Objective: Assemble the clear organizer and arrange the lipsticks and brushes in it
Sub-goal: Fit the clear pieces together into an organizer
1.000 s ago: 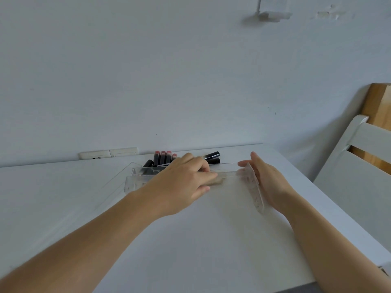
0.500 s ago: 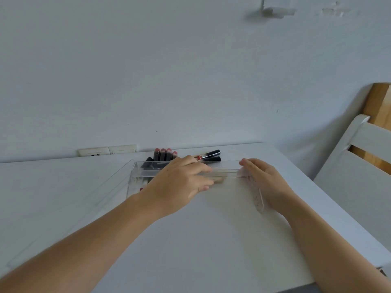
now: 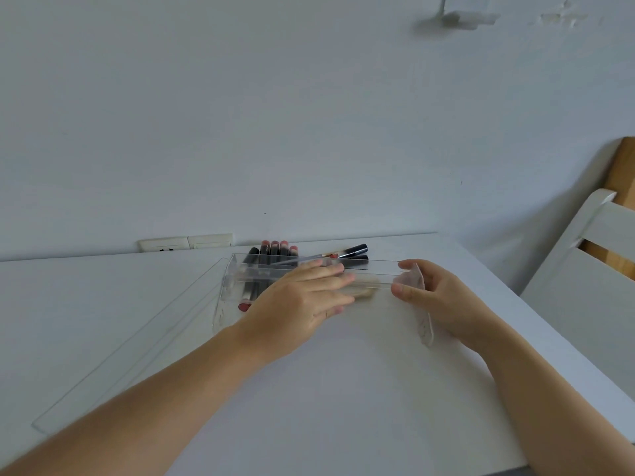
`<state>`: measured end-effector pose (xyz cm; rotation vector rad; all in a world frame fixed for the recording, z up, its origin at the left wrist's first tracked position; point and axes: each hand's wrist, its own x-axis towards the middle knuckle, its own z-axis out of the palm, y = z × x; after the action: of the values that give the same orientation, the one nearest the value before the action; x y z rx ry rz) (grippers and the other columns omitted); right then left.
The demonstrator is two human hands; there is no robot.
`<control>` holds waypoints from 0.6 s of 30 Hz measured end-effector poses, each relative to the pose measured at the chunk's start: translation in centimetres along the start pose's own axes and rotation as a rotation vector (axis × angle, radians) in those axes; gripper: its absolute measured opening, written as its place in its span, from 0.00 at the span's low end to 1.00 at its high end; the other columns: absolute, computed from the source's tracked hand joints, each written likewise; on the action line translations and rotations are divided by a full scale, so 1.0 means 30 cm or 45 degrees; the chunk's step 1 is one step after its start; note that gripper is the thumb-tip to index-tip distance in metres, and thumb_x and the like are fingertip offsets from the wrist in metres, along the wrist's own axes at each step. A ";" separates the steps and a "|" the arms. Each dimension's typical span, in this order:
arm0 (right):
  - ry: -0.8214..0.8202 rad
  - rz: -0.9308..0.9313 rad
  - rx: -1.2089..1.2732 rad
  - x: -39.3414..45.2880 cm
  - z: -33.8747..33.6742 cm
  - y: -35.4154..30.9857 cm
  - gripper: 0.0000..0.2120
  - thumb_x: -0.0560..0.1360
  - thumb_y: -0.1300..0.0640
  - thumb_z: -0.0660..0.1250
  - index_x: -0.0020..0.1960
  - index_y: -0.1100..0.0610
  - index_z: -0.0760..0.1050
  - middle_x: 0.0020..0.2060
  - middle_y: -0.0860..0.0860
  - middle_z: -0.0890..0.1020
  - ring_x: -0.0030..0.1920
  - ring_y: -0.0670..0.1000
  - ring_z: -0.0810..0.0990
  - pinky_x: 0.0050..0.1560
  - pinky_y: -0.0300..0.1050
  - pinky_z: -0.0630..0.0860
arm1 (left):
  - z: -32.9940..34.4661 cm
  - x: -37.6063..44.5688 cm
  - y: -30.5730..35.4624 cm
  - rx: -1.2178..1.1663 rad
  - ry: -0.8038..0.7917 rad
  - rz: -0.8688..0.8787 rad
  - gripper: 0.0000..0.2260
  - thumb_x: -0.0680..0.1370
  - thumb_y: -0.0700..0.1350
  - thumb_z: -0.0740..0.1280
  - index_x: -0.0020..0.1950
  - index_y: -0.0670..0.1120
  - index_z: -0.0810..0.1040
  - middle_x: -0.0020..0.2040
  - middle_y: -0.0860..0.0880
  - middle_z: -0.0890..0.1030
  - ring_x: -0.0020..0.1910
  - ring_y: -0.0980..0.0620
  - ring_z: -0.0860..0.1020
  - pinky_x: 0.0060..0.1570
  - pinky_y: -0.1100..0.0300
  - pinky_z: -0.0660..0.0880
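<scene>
A clear acrylic organizer frame [image 3: 240, 273] stands on the white table [image 3: 343, 389], its long panel running left to right. My left hand [image 3: 305, 300] lies over the middle of that panel with fingers straight, pressing on it. My right hand [image 3: 436, 297] pinches the clear end panel [image 3: 424, 321] at the frame's right corner. Behind the frame lie several black lipsticks [image 3: 278, 249] with pink ends and a black-handled brush [image 3: 350, 251]. One lipstick [image 3: 248, 297] shows through the left side of the frame.
A long flat clear panel [image 3: 130, 341] lies on the table to the left. A wall socket [image 3: 185, 242] sits at the table's back edge. A white chair [image 3: 584, 269] stands at the right, against a wooden board.
My right hand's fingers have curled in onto the end panel at the corner. My left hand's fingers have straightened along the long panel. The frame's left end now stands more squarely.
</scene>
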<state>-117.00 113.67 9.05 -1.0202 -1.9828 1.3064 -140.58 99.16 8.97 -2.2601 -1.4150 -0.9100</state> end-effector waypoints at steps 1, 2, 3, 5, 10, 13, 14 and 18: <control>-0.005 0.005 -0.007 0.000 -0.001 0.000 0.35 0.60 0.35 0.77 0.64 0.44 0.75 0.53 0.43 0.85 0.51 0.39 0.83 0.53 0.37 0.71 | 0.001 0.001 -0.001 0.019 0.005 0.019 0.08 0.76 0.38 0.74 0.54 0.41 0.87 0.63 0.44 0.83 0.66 0.42 0.79 0.68 0.44 0.72; -0.008 0.007 -0.019 0.001 -0.001 0.000 0.36 0.59 0.33 0.76 0.64 0.43 0.75 0.53 0.43 0.84 0.52 0.39 0.82 0.54 0.38 0.72 | 0.003 0.001 -0.003 0.042 0.012 0.043 0.07 0.77 0.38 0.73 0.54 0.41 0.87 0.63 0.44 0.83 0.66 0.42 0.79 0.68 0.44 0.72; -0.008 0.007 -0.031 0.002 -0.003 0.002 0.36 0.59 0.31 0.75 0.64 0.42 0.75 0.54 0.43 0.84 0.53 0.40 0.82 0.56 0.39 0.72 | 0.006 0.001 -0.006 0.064 0.018 0.065 0.07 0.77 0.39 0.72 0.53 0.41 0.87 0.62 0.44 0.84 0.65 0.42 0.80 0.68 0.45 0.72; -0.004 0.007 -0.057 0.004 -0.006 0.006 0.34 0.61 0.28 0.73 0.63 0.41 0.75 0.54 0.42 0.84 0.55 0.42 0.81 0.60 0.43 0.73 | 0.009 0.002 -0.012 0.088 0.025 0.083 0.05 0.78 0.39 0.72 0.52 0.42 0.87 0.62 0.45 0.84 0.65 0.43 0.80 0.69 0.46 0.72; -0.006 0.005 -0.008 0.006 -0.008 0.010 0.30 0.64 0.30 0.69 0.63 0.42 0.76 0.56 0.41 0.83 0.59 0.43 0.80 0.68 0.49 0.71 | 0.018 0.018 -0.032 0.098 0.017 0.075 0.03 0.78 0.39 0.73 0.50 0.40 0.85 0.62 0.44 0.84 0.66 0.46 0.80 0.72 0.50 0.69; -0.020 0.002 0.024 0.004 -0.007 0.006 0.27 0.65 0.33 0.70 0.61 0.42 0.76 0.53 0.41 0.85 0.57 0.43 0.81 0.66 0.47 0.72 | 0.026 0.018 -0.041 0.084 0.009 0.066 0.04 0.79 0.39 0.71 0.50 0.40 0.84 0.63 0.44 0.83 0.67 0.46 0.78 0.73 0.52 0.67; -0.026 0.001 0.029 0.004 -0.008 0.005 0.27 0.65 0.33 0.70 0.61 0.42 0.77 0.52 0.40 0.85 0.57 0.44 0.82 0.65 0.46 0.73 | 0.029 0.015 -0.042 0.074 0.002 0.060 0.03 0.79 0.38 0.71 0.50 0.40 0.84 0.64 0.44 0.83 0.68 0.45 0.78 0.73 0.50 0.68; -0.021 -0.006 0.046 0.008 -0.007 0.004 0.24 0.67 0.37 0.70 0.61 0.43 0.77 0.51 0.41 0.85 0.57 0.45 0.82 0.65 0.48 0.73 | 0.022 0.013 -0.038 0.029 -0.037 0.019 0.02 0.79 0.37 0.70 0.49 0.40 0.83 0.66 0.43 0.81 0.70 0.44 0.76 0.72 0.48 0.68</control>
<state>-116.93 113.99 9.05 -0.9899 -1.9656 1.3477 -141.24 100.33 8.67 -2.2729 -1.4116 -0.8555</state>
